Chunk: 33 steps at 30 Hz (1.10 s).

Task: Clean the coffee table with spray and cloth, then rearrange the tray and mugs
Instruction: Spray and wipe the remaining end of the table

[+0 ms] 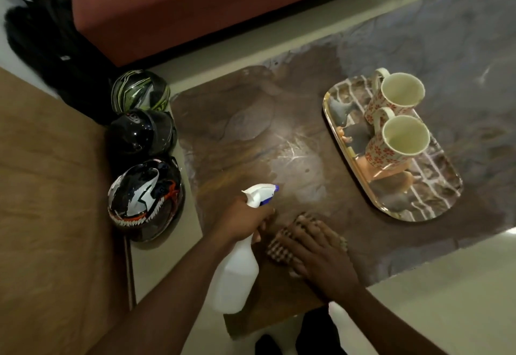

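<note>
Spray and cloth share the near end of a brown, marble-patterned coffee table surface (240,120) as the cleaning stage of the job is under way. The left hand (245,220) is curled round the neck of a white plastic spray bottle (237,268) with a blue-tipped trigger head, its long axis tilted from the near edge up and away, nozzle pointing forward and to the right toward the bare patch in the middle. The right hand (318,254) lies with fingers spread flat on a brown-and-cream checked cloth (282,243), pressing it against the surface just right of the bottle; the two hands are close together, almost touching.

Beyond the nozzle, a pale sheen marks the centre of the surface (whether wet spray or a lamp's reflection cannot be told). The right hand is the nearer one to that patch, which lies ahead of the cloth and slightly left, so the wiping stroke would likely run forward from where the cloth sits.

Farther right, well apart from both hands, an oblong gold-rimmed printed tray (332,120) carries two upright cream floral mugs (396,98) (399,142), handles turned left, not yet rearranged. Three motorcycle helmets (142,142) sit on the floor beside the surface's left edge.
</note>
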Tool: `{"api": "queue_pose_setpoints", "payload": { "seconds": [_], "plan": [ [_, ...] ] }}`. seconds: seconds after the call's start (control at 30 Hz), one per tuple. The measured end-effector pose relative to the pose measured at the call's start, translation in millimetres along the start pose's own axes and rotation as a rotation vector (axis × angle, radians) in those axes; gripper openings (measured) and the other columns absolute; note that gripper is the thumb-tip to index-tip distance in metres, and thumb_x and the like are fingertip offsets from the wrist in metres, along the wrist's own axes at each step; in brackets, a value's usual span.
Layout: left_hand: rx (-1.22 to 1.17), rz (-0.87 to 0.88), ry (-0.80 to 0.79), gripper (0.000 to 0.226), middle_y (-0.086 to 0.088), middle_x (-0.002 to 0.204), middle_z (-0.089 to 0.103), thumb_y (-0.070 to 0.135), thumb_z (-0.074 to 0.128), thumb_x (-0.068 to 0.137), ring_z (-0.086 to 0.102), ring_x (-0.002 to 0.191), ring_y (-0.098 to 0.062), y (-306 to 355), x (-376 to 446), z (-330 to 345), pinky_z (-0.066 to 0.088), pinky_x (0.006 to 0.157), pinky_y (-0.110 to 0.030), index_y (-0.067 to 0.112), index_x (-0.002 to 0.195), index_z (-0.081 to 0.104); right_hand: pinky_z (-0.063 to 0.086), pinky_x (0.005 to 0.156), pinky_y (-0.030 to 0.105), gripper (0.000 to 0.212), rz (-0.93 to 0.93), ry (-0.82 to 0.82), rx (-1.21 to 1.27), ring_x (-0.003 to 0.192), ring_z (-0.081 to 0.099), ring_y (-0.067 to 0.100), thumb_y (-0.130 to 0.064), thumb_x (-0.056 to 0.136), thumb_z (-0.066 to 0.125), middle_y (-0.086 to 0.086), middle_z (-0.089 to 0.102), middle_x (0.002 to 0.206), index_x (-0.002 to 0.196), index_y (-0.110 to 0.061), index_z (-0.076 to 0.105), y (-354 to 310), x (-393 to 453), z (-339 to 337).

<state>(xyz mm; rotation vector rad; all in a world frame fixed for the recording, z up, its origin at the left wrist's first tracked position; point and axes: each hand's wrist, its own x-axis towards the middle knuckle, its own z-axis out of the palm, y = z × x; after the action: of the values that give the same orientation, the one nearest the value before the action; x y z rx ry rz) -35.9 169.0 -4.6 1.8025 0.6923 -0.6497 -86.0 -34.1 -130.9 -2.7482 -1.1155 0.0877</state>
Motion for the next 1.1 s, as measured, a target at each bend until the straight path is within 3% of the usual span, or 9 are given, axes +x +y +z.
{"api": "queue_pose_setpoints", "payload": {
  "seconds": [0.17, 0.23, 0.37, 0.53, 0.6, 0.7, 0.77, 0.97, 1.1],
  "plan": [
    [0.019, -0.028, 0.043, 0.043, -0.004, 0.065, 0.069, 0.024, 0.070, 0.083, 0.054, 0.036, -0.014, 23.2, 27.8, -17.4, 0.045, 0.044, -0.023, 0.014, 0.123, 0.057, 0.016, 0.113, 0.051, 0.063, 0.631, 0.083, 0.140, 0.140, 0.023, 0.037, -0.049, 0.088, 0.028, 0.014, 0.035, 0.149, 0.143, -0.019, 0.036, 10.7, 114.6, -7.1],
    [0.020, 0.041, 0.078, 0.036, -0.004, 0.066, 0.070, 0.020, 0.068, 0.084, 0.055, 0.038, -0.012, 33.0, 36.6, -23.1, 0.046, 0.044, -0.022, 0.018, 0.120, 0.064, 0.010, 0.115, 0.048, 0.065, 0.542, 0.035, 0.250, 0.140, 0.024, 0.035, -0.046, 0.086, 0.022, 0.013, 0.034, 0.150, 0.143, -0.017, 0.036, -18.9, 143.3, -7.4],
    [0.069, 0.093, 0.198, 0.027, -0.004, 0.062, 0.068, 0.020, 0.067, 0.081, 0.058, 0.043, -0.013, 48.7, 51.5, -32.1, 0.052, 0.056, -0.031, 0.021, 0.108, 0.069, 0.016, 0.114, 0.046, 0.052, -0.035, -0.083, 0.084, 0.141, 0.024, 0.026, -0.041, 0.090, 0.037, 0.002, 0.040, 0.148, 0.141, -0.029, 0.037, 0.8, 91.9, -4.3],
    [0.017, -0.030, 0.050, 0.032, -0.004, 0.075, 0.073, 0.028, 0.070, 0.085, 0.057, 0.046, -0.019, 62.2, 63.7, -48.7, 0.049, 0.050, -0.025, 0.022, 0.113, 0.059, 0.009, 0.115, 0.049, 0.057, 0.620, 0.077, 0.108, 0.142, 0.018, 0.032, -0.045, 0.090, 0.032, 0.011, 0.033, 0.150, 0.143, -0.022, 0.035, 51.6, 169.5, -10.1],
    [0.038, -0.023, 0.107, 0.024, -0.003, 0.065, 0.068, 0.023, 0.068, 0.084, 0.057, 0.044, -0.018, 62.5, 72.8, -55.2, 0.048, 0.051, -0.025, 0.012, 0.104, 0.063, 0.011, 0.115, 0.049, 0.055, 0.655, 0.082, 0.238, 0.140, 0.024, 0.035, -0.039, 0.090, 0.042, 0.013, 0.037, 0.148, 0.142, -0.019, 0.037, 22.3, 210.0, -9.2],
    [0.070, 0.000, 0.125, 0.048, -0.001, 0.082, 0.073, 0.039, 0.070, 0.074, 0.071, 0.069, -0.024, 63.1, 82.6, -57.9, 0.057, 0.065, -0.032, 0.019, 0.117, 0.063, 0.025, 0.114, 0.044, 0.048, 0.098, -0.060, 0.258, 0.137, 0.034, 0.026, -0.036, 0.090, 0.044, 0.003, 0.043, 0.145, 0.137, -0.026, 0.042, -13.3, 177.6, 0.0],
    [0.099, 0.007, 0.073, 0.071, -0.003, 0.101, 0.073, 0.056, 0.073, 0.059, 0.073, 0.084, -0.026, 66.6, 87.5, -65.2, 0.060, 0.074, -0.039, 0.028, 0.123, 0.060, 0.020, 0.114, 0.046, 0.049, -0.145, -0.099, 0.156, 0.142, 0.022, 0.021, -0.040, 0.092, 0.041, -0.001, 0.035, 0.150, 0.140, -0.031, 0.039, 19.5, 151.8, -4.5],
    [0.076, -0.027, 0.087, 0.032, -0.003, 0.061, 0.064, 0.022, 0.067, 0.084, 0.057, 0.041, -0.019, 73.4, 112.3, -96.3, 0.047, 0.046, -0.023, 0.029, 0.115, 0.059, 0.014, 0.113, 0.049, 0.053, 0.609, 0.139, 0.057, 0.138, 0.025, 0.030, -0.042, 0.090, 0.044, 0.007, 0.041, 0.146, 0.140, -0.024, 0.040, 65.1, 238.2, -9.0],
    [0.080, -0.049, 0.075, 0.045, -0.005, 0.071, 0.070, 0.030, 0.074, 0.081, 0.059, 0.045, -0.018, 69.8, 134.6, -123.0, 0.049, 0.046, -0.024, 0.010, 0.119, 0.060, 0.019, 0.114, 0.051, 0.053, 0.481, 0.118, 0.121, 0.140, 0.025, 0.032, -0.033, 0.089, 0.050, 0.011, 0.039, 0.147, 0.138, -0.015, 0.043, -1.7, 298.9, 6.8]
  ]
}}
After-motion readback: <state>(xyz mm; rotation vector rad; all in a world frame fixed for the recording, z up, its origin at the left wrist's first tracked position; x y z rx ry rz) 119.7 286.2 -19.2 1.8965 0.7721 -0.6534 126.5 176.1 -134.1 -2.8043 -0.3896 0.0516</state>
